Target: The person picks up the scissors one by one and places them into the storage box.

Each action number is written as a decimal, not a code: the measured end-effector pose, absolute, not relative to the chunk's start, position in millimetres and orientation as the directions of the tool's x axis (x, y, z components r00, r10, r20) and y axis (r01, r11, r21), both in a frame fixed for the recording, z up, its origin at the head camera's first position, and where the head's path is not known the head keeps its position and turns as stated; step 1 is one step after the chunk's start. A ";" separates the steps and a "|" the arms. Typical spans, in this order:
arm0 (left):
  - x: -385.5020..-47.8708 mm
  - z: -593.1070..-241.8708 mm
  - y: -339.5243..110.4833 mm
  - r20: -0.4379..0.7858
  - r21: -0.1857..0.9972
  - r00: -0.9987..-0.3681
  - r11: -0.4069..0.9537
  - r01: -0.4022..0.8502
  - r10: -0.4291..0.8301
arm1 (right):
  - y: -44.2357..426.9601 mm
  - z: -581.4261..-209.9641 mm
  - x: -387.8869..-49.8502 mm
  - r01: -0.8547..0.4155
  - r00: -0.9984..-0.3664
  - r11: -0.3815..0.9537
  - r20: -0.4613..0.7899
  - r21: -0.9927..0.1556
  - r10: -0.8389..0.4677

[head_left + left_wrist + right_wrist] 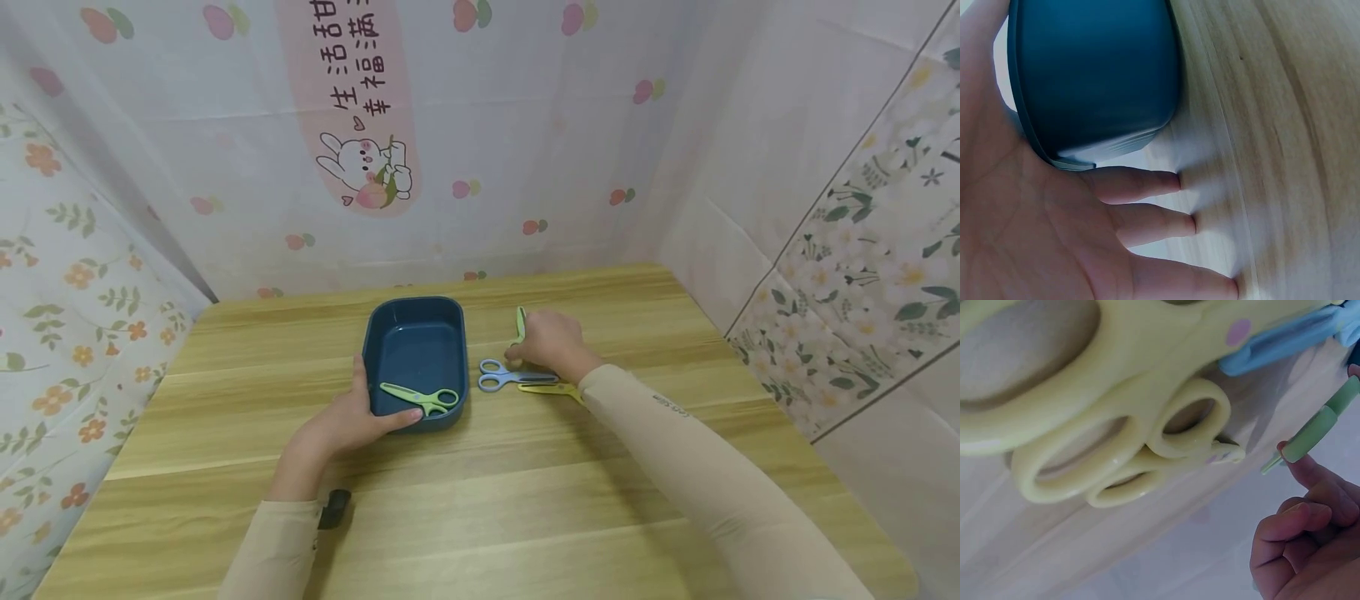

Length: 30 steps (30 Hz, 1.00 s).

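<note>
A dark blue rectangular tray (420,350) stands on the table, with a pair of green scissors (427,398) lying in its near end. My left hand (341,425) rests against the tray's near left corner, thumb along the near rim. In the left wrist view, straight fingers (1154,225) reach down to the tabletop beside the tray. Right of the tray, my right hand (551,337) pinches another pair of green scissors (1313,431) by the handle between thumb and finger. Just below that hand lie blue scissors (517,377) and yellow scissors (551,389), the latter partly hidden by the forearm.
The right wrist view has yellow scissor handles (1079,450) close to the camera, some behind others. Wood-grain tabletop (480,517) spreads around the tray. Patterned cloth (525,125) hangs behind the table's far edge and at both sides.
</note>
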<state>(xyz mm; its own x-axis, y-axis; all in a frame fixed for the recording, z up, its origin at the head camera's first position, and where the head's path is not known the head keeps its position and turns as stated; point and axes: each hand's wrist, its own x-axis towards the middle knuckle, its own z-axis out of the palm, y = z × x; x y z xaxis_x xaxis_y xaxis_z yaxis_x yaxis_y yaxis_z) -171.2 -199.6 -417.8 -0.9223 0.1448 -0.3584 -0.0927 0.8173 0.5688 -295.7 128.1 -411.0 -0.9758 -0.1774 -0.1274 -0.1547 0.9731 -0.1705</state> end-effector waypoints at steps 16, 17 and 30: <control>-171.6 -417.9 -198.8 -0.378 0.549 -0.919 0.827 -0.123 0.114 | 98.9 -368.2 -296.2 -0.191 -0.974 0.966 -0.088 -0.172 -0.208; -171.8 -418.1 -198.8 -0.377 0.549 -0.919 0.827 -0.122 0.114 | 95.4 -365.3 -295.5 -0.196 -0.972 0.965 -0.093 -0.173 -0.214; -172.9 -418.1 -198.7 -0.376 0.553 -0.918 0.825 -0.116 0.123 | 54.6 -340.7 -289.2 -0.274 -0.956 0.956 -0.079 -0.109 -0.283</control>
<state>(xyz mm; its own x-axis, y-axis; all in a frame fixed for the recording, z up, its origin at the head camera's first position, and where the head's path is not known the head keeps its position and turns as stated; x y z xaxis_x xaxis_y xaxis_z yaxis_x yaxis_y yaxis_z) -172.9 -198.7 -418.1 -0.9184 0.1228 -0.3761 -0.1160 0.8253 0.5527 -289.2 54.6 -340.7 -0.9558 -0.2832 -0.0793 -0.2741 0.9555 -0.1091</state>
